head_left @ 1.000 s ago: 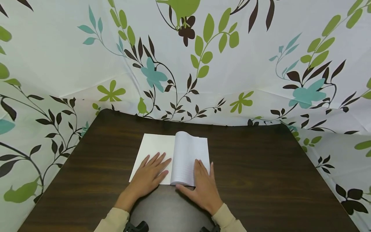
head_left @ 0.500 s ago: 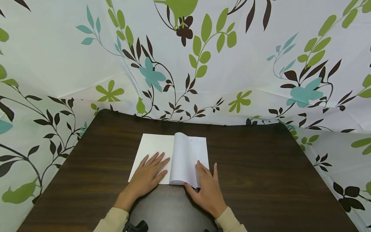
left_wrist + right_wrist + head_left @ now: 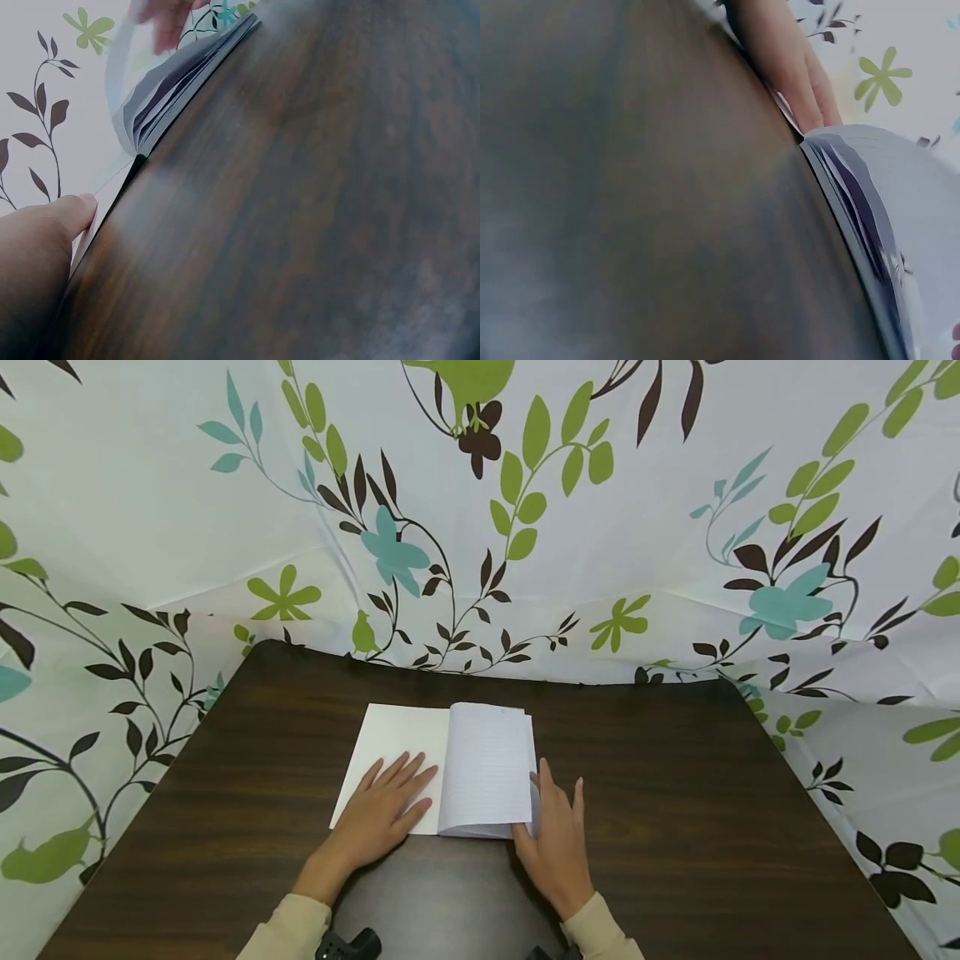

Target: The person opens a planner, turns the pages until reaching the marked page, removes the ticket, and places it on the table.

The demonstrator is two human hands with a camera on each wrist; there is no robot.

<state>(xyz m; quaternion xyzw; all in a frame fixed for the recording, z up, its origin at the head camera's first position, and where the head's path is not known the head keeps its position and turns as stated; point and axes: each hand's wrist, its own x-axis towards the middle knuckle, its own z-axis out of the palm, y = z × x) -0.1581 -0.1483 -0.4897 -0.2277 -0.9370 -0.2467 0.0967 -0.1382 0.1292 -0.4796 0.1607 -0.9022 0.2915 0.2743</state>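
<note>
An open notebook (image 3: 483,768) lies on the dark wooden table, with a blank white left side (image 3: 408,727) and lined pages on the right. My left hand (image 3: 378,818) rests flat on the blank side, fingers spread; its thumb shows at the lower edge in the left wrist view. At the right edge, my right hand (image 3: 555,847) holds a lined page (image 3: 491,768) by its near corner, the thumb tip partly hidden by the paper. That page bows up over the sheets beneath, whose fanned edges (image 3: 855,195) show in the right wrist view.
The brown wood-grain table (image 3: 697,818) extends around the notebook. A white cloth (image 3: 637,527) printed with leaves and flowers hangs behind it and along both sides. Black straps (image 3: 348,946) sit at both wrists, by the light sleeves.
My right hand has moved right, drawing the page's edge along. The page, rolled up near the middle before, now spreads over the right side. My left hand has stayed in place.
</note>
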